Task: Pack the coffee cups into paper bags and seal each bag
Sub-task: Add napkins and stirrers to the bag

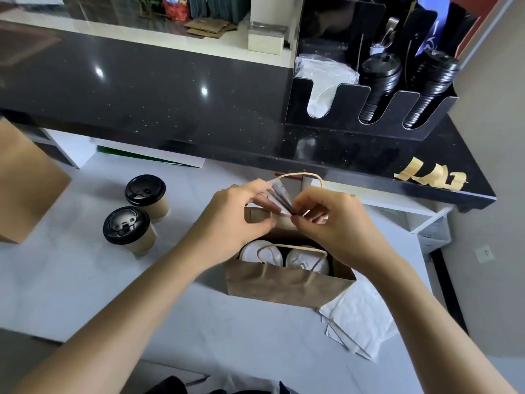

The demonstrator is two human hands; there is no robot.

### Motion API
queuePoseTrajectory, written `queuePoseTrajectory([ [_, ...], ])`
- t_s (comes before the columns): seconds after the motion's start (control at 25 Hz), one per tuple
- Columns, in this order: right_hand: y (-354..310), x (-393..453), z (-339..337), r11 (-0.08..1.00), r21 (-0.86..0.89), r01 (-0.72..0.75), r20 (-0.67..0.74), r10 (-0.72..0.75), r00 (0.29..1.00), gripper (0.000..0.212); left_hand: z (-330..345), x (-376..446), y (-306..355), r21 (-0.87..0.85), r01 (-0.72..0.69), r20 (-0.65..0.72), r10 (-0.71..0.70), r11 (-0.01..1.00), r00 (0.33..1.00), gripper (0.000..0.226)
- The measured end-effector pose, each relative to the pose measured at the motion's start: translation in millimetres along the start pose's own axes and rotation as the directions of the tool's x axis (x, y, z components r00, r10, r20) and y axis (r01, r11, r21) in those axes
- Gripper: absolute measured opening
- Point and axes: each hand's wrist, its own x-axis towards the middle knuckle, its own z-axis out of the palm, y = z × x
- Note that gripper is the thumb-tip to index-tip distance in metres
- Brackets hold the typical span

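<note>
Over the open paper bag (pixel 287 282) now, standing on the white counter (pixel 85 294) with two white-lidded cups (pixel 262 255) already sitting inside, side by side. Both hands up above the bag's mouth: left hand (pixel 235 214) pinching a small folded strip of something greyish (pixel 279 199), right hand (pixel 326 220) pinching the other end of that same strip (a sticker or seal backing, most likely, though too small to tell for sure). Looks like peeling or separating in progress, right between the bag's two handles.

Progress check: one bag loaded, mouth wide open, not yet sealed. Two black-lidded cups (pixel 137 213) waiting out on the counter to the left, well apart from this bag, unpacked. Another brown bag (pixel 25 183) at the far left edge, contents not visible. White paper sheets (pixel 360 317) lying just beside the bag on the right.

Roughly the middle of the job, then: seal this one, bag the black-lidded pair, seal again.
</note>
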Motion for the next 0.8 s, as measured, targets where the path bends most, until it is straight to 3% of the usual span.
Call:
queuePoseTrajectory([
  [0.12,6.8,-1.4,1.3,1.000,-0.001,-0.020,0.006,0.020,1.000,0.019,4.0,-7.8,-14.2,0.221,-0.030,-0.029,0.037,0.975,0.999,0.027],
  [0.32,15.5,-0.3,13.3,0.998,-0.059,-0.009,0.040,0.012,0.999,0.016,15.3,-18.6,-29.0,0.548,-0.084,0.037,0.076,0.832,0.996,0.014],
  [0.56,25.1,8.0,29.2,0.963,-0.260,0.074,0.120,-0.044,0.992,0.011,8.6,-15.3,-29.6,0.689,-0.040,0.165,-0.103,0.724,0.981,0.059],
  [0.8,25.1,21.2,52.9,0.733,-0.643,0.221,0.330,0.005,0.944,0.017,12.7,-21.7,-30.3,0.715,-0.003,0.188,-0.189,0.699,0.964,0.112],
])
